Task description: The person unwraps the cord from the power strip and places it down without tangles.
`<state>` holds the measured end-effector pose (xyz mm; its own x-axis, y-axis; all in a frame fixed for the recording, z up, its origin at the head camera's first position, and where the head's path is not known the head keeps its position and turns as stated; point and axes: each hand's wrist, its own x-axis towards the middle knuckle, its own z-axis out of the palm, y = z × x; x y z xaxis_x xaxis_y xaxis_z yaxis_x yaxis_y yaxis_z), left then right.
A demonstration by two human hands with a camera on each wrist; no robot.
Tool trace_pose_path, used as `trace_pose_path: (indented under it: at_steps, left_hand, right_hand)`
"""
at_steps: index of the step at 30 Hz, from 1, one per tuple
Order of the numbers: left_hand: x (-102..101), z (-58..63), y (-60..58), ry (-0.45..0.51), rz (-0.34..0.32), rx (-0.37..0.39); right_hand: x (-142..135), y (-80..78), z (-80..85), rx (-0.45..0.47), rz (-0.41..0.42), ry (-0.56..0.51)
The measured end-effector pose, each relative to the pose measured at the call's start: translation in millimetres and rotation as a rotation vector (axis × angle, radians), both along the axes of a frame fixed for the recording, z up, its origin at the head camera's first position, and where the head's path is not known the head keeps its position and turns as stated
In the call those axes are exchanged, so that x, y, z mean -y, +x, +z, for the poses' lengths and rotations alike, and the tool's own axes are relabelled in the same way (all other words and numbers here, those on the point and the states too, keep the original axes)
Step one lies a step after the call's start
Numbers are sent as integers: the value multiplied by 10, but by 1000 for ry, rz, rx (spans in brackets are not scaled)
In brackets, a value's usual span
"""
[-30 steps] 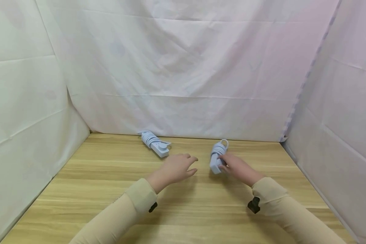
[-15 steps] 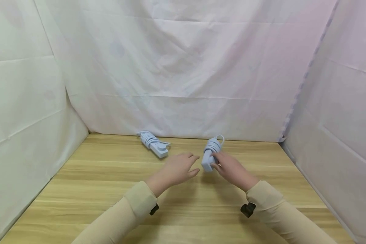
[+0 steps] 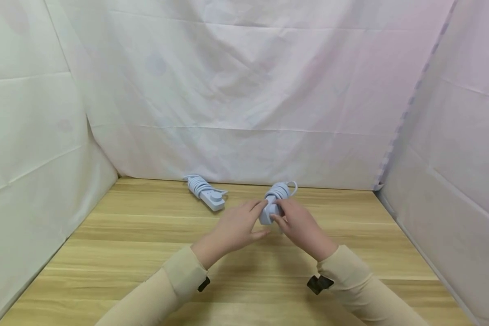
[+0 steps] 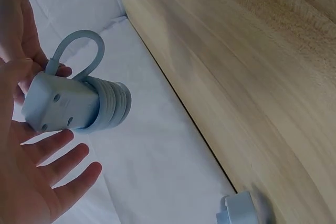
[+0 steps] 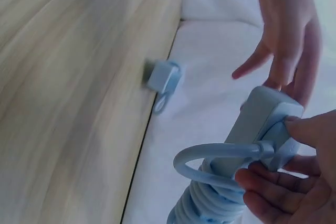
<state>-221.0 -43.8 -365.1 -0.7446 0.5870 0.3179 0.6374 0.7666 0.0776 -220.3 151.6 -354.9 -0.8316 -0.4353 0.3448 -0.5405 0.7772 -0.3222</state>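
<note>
My right hand (image 3: 303, 226) grips a light-blue power strip (image 3: 266, 216) by the plug (image 5: 281, 142) seated in its near end. In the right wrist view the thumb presses on the plug, with the fingers under it. The strip's cord (image 4: 113, 103) is wound round its far part, and one loop stands out from the plug. My left hand (image 3: 236, 226) reaches the strip's near end from the left, fingers extended at its side, thumb held apart below. A second power strip (image 3: 212, 199), also wrapped in its cord, lies on the table farther back and left.
The wooden table (image 3: 146, 253) runs back to a white cloth (image 3: 236, 149) hanging along its rear edge. More white cloth walls (image 3: 32, 136) stand at both sides. A small black wrist camera (image 3: 319, 284) sits under the right cuff, and another under the left.
My right hand has carried the power strip leftward, toward my left hand. The left hand has shifted slightly right, and its fingers now meet the strip's end. The second power strip stays put.
</note>
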Motion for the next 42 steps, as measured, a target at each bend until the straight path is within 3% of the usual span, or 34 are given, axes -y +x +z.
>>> trace_pose_path:
  at_steps: [11,23,30,42]
  left_hand:
    - [51,6,22,152,-23,-222]
    - [100,9,35,301,10,-455]
    - [163,58,25,330,-10,-505]
    - [284,85,53,388,-152,-570]
  right_hand:
    - [252,124,21,-38,3,-178]
    - [431,288,102,-58,38,-252]
    - [490,339,134,-114,54,-264]
    - [547,423,173,-77,55,-300]
